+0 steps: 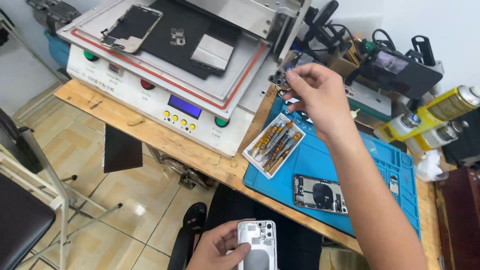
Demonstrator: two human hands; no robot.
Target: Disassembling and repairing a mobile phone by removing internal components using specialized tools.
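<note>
Grasping: your left hand (220, 247) clasps a white phone housing (257, 245) at 6 o'clock, over your lap | your right hand (315, 95) pinches a small camera module (280, 79) at 12 o'clock, above the blue mat (320, 155) | tray of screwdrivers (274, 145) just below it.

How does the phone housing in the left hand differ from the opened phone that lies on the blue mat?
The phone housing is held by the left hand over the lap; the opened phone lies flat on the blue mat, untouched. The housing looks silver-white and mostly bare; the opened phone is dark inside, with a black round coil. Both show their inner side.
</note>
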